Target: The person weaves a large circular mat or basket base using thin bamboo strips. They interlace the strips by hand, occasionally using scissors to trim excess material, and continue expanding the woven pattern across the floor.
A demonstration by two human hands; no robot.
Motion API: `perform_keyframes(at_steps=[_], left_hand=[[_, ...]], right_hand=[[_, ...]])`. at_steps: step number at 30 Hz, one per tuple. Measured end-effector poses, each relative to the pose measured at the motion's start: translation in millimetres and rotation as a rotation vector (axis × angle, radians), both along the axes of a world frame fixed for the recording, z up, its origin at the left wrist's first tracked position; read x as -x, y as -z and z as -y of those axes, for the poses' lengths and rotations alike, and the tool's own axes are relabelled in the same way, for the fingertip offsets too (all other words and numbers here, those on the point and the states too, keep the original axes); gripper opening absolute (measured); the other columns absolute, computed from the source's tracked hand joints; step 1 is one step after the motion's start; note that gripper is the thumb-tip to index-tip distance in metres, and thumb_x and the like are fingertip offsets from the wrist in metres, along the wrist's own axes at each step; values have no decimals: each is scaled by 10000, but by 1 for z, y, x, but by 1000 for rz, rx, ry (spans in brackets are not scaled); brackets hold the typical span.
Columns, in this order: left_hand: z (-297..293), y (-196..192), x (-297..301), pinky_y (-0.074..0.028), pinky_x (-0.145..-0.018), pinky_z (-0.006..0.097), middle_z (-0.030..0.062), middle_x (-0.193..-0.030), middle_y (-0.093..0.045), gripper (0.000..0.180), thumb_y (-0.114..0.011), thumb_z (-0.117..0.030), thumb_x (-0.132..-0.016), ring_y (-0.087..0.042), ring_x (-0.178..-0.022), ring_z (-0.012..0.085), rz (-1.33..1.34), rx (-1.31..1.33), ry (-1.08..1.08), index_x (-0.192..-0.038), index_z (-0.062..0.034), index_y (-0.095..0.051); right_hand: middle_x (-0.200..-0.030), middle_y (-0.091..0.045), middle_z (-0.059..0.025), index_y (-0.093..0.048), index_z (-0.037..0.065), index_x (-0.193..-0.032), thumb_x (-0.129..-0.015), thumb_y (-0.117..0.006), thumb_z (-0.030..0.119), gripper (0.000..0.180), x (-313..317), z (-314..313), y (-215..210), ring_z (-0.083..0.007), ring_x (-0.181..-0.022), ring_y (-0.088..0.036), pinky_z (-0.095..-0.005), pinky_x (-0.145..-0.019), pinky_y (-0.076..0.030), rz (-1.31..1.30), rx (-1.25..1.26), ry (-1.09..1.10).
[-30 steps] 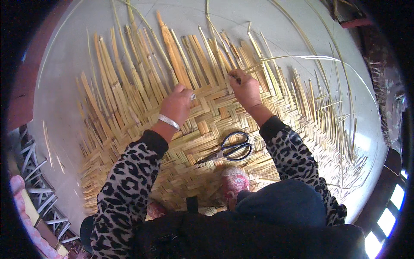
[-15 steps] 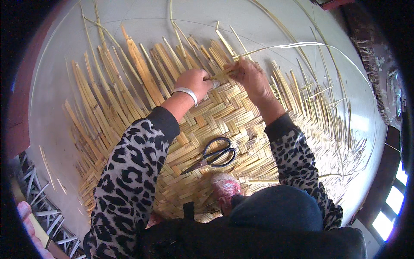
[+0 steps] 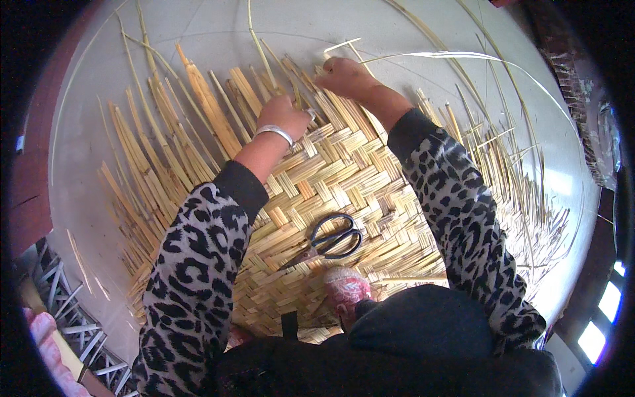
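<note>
A partly woven mat (image 3: 357, 175) of flat straw-coloured strips lies spread below me, with loose strip ends fanning out along its far side. My left hand (image 3: 286, 118), with a silver bracelet at the wrist, is closed around strips at the mat's far edge. Further out and to the right, my right hand (image 3: 345, 76) is closed over the ends of several strips, its fingertips partly hidden. Black-handled scissors (image 3: 336, 236) rest on the weave between my forearms, blades pointing to the lower left.
My shoe (image 3: 346, 288) presses on the mat near my body. Long thin strips (image 3: 489, 55) arch over the pale floor (image 3: 211, 26) at the far right. A few loose strips (image 3: 81, 261) lie at the left, near a metal lattice (image 3: 69, 301).
My right hand has moved away from me and left, out along the strip ends. My left hand has shifted slightly left, leaving a wider gap between the hands. The scissors have stayed put.
</note>
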State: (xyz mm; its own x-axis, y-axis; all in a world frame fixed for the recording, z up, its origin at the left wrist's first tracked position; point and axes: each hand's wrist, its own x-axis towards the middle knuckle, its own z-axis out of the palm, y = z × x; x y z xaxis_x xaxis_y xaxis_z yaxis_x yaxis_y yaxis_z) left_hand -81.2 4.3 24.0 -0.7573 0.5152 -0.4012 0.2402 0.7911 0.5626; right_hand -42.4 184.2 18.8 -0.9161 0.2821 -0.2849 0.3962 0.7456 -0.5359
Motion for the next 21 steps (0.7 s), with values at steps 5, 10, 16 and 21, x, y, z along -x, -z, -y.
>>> perform_keyframes(at_steps=[5,10,16,21], left_hand=[[11,-12,-9,-508,-647,392,207,-794,-643,338,-657,-186,-752,-645,-693,312,123,-196,-166,-999,45,-640],[11,-19,-14,-448,-420,342,105,-658,-608,226,-677,-111,-773,-579,-454,191,210,-280,-304,-933,39,-622],[14,-13,-14,-455,-411,337,109,-678,-620,209,-686,-115,-772,-598,-475,197,178,-333,-298,-905,35,-624],[14,-6,-16,-464,-412,327,107,-704,-627,257,-697,-124,-776,-605,-486,186,175,-311,-320,-970,25,-616]], right_hand=[[-1029,-659,-226,-645,-12,-1020,-787,-666,431,502,-5,12,-8,-348,-954,-645,-418,-833,-502,21,24,-146],[-1055,-653,-232,-627,-15,-1096,-757,-698,436,569,-2,13,-15,-326,-899,-659,-414,-808,-508,10,118,-57],[-1022,-668,-228,-631,2,-1125,-708,-728,440,612,1,11,-22,-345,-908,-654,-416,-834,-502,278,204,-209],[-982,-674,-219,-660,3,-1075,-707,-730,432,569,-6,10,-20,-334,-946,-641,-409,-868,-482,193,198,-249]])
